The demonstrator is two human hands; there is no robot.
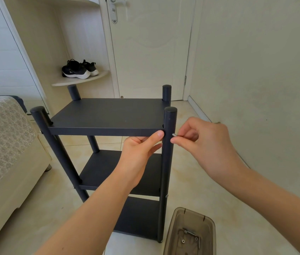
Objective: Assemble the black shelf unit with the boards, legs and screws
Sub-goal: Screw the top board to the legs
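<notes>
Black shelf unit [107, 116] stands upright on the tiled floor [210, 181], directly in front of the person, with three boards fitted between four round legs.

Nearest, at the lower right, a smoky clear plastic box [173, 223] lies on the floor just beside the foot of the front right leg [168, 162]. It holds a few loose screws [189, 232] and washers [183, 241].

Above the bottom board [138, 218] and the middle board [105, 172], a small silver screw head [167, 196] shows on the front right leg, level with the middle board.

The left hand [138, 153] grips the top board [107, 111] at its front right corner, with the thumb laid along the front edge and the fingers curled underneath. The right hand [206, 142] pinches a silver screw [174, 134] between thumb and forefinger, its other fingers curled in. The screw's tip touches the right side of the front right leg at the height of the top board.

To the left, a bed [2, 144] with a patterned cover stands near the unit. Beyond it, a pair of black trainers [79, 69] with white soles sits on a curved corner shelf [83, 80]. A cream door [151, 52] is closed behind the unit, and a plain wall [256, 70] runs along the right.
</notes>
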